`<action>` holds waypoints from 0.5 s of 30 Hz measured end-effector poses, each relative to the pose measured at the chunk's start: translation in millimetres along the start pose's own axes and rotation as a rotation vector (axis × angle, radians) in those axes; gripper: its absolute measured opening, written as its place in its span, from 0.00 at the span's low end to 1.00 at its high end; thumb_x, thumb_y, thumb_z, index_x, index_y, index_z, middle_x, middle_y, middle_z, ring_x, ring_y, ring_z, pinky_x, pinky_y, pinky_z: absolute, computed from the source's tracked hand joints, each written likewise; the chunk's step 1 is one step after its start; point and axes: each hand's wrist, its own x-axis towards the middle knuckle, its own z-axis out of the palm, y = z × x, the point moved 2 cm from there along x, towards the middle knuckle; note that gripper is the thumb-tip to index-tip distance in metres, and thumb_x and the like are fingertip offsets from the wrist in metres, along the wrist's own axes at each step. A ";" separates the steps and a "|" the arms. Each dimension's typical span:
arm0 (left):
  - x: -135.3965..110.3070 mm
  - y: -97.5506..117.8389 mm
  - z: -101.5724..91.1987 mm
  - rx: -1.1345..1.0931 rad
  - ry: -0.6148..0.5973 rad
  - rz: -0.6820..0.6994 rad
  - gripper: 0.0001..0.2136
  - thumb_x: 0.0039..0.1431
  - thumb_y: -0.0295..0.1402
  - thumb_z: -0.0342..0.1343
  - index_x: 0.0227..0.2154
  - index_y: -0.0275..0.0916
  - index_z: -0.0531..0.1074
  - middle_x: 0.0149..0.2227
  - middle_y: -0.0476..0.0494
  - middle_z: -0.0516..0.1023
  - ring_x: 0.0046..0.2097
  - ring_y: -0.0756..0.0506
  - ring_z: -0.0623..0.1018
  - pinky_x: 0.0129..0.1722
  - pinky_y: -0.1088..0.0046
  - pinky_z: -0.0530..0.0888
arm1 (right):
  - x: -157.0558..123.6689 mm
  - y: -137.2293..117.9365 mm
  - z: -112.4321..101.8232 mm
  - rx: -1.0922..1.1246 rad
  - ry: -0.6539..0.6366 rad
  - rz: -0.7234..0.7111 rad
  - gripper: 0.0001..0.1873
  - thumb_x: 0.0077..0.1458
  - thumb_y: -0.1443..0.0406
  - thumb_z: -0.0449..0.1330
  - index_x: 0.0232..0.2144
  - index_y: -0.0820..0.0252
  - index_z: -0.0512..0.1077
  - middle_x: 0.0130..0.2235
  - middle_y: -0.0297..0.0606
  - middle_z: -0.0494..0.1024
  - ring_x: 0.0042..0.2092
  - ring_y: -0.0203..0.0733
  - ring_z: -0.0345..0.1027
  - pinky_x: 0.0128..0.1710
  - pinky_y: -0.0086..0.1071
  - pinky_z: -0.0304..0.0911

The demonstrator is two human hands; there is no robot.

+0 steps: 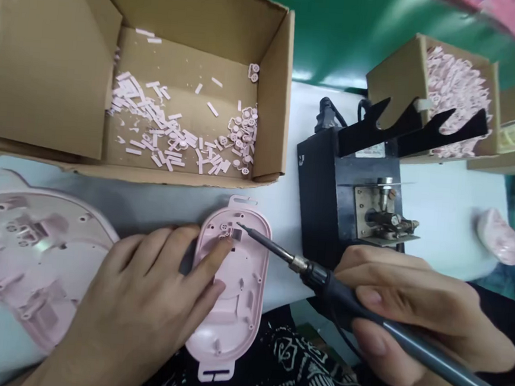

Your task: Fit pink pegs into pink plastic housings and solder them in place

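Left hand [142, 303] lay flat on the pink oval shell [241, 287], fingers [217, 255] loosely spread, index tip pressing near its far end, pinching nothing; the shell sat at the near edge of the white surface [453, 196], long axis pointing away from the person; right hand [417, 312] had its fingers wrapped round the soldering iron [317, 275], which slanted in from the right, tip right at the shell's far end beside that index finger; couldn't tell if it touched.
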 end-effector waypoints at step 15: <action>-8.6 -1.9 4.1 -0.035 -0.018 -0.005 0.23 0.64 0.40 0.54 0.61 0.44 0.70 0.49 0.36 0.75 0.45 0.35 0.72 0.41 0.55 0.64 | 39.0 -13.2 -17.0 -0.180 -0.430 0.048 0.07 0.59 0.71 0.58 0.33 0.53 0.69 0.24 0.33 0.77 0.25 0.37 0.74 0.28 0.29 0.78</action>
